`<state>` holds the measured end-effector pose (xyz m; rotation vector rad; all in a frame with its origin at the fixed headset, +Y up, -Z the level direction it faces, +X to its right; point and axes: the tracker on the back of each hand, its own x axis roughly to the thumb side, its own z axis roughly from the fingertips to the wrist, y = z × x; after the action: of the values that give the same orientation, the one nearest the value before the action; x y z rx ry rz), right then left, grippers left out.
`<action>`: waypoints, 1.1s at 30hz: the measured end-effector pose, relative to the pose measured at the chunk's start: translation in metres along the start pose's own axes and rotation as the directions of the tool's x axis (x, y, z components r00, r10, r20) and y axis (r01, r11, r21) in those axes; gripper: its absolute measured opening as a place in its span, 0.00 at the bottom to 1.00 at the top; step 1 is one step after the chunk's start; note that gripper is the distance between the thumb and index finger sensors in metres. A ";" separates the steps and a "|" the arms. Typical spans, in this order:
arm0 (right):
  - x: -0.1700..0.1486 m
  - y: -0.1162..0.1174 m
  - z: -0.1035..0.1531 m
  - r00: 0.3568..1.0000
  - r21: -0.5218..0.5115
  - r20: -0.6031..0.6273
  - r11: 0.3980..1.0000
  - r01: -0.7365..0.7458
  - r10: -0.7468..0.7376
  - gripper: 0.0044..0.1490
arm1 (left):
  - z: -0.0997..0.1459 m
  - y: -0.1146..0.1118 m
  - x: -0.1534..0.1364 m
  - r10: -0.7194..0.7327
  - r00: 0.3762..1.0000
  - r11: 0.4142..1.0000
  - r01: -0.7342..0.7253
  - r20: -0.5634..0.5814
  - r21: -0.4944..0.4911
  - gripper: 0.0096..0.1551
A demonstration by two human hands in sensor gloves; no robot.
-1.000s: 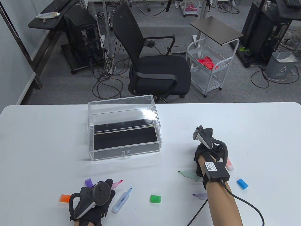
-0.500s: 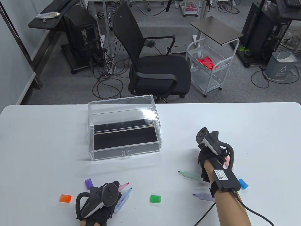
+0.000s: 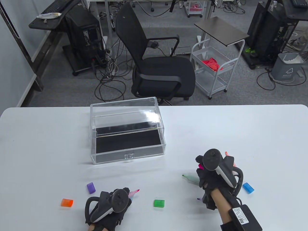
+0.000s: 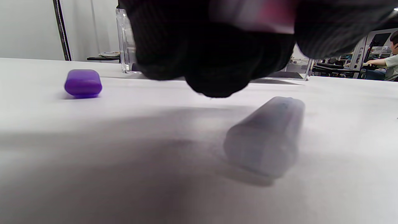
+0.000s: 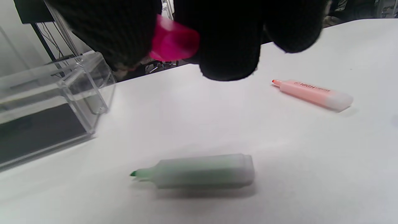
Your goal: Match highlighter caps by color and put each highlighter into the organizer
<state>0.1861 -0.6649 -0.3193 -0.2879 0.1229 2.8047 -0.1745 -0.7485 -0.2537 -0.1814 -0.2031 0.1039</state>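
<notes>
My left hand (image 3: 121, 198) grips a pink highlighter (image 3: 134, 192), its uncapped tip pointing right and away. In the left wrist view the pink barrel (image 4: 255, 14) sits among the curled fingers, above a blurred highlighter (image 4: 264, 137) lying on the table. My right hand (image 3: 204, 169) pinches a pink cap (image 3: 200, 166) (image 5: 174, 42) between thumb and fingers. Below it lie a green highlighter (image 3: 191, 179) (image 5: 202, 171) and a salmon one (image 5: 311, 93), both uncapped. The clear organizer (image 3: 127, 156) (image 5: 46, 102) stands at the centre of the table, its black-floored drawer pulled out.
Loose caps lie on the table: purple (image 3: 91, 187) (image 4: 83, 82), orange (image 3: 67, 202), green (image 3: 159, 203) and blue (image 3: 248, 187). A purple highlighter's tip (image 3: 199, 199) shows beside my right wrist. A black office chair (image 3: 158, 69) stands beyond the table's far edge.
My right hand drew back toward me, and the pink cap now shows in its fingers. My left hand moved right with the pink highlighter and now covers the blue highlighter.
</notes>
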 end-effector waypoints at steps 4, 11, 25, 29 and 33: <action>0.002 0.006 0.022 0.990 -0.015 0.026 0.991 0.136 -0.135 0.35 | 0.000 -0.001 0.001 0.002 1.000 1.000 -0.002 0.004 0.002 0.34; 0.007 0.035 0.037 0.959 -0.009 0.068 0.961 0.277 -0.276 0.35 | 0.001 -0.004 0.003 0.062 0.998 0.998 -0.062 0.019 0.004 0.35; -0.002 0.070 0.053 0.809 -0.038 0.163 0.816 0.577 -0.565 0.35 | 0.003 -0.003 0.003 0.189 0.981 0.981 -0.191 0.043 0.040 0.34; 0.004 0.081 0.054 0.741 -0.002 0.169 0.752 0.659 -0.650 0.33 | 0.002 -0.005 0.006 0.211 0.975 0.976 -0.214 0.066 0.047 0.34; 0.014 0.093 0.055 0.713 0.030 0.178 0.728 0.685 -0.679 0.31 | 0.000 -0.005 0.009 0.214 0.973 0.975 -0.219 0.083 0.045 0.34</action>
<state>0.1331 -0.7420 -0.2636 -0.0603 -0.0726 2.0674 -0.1655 -0.7526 -0.2506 -0.1451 -0.2576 0.3337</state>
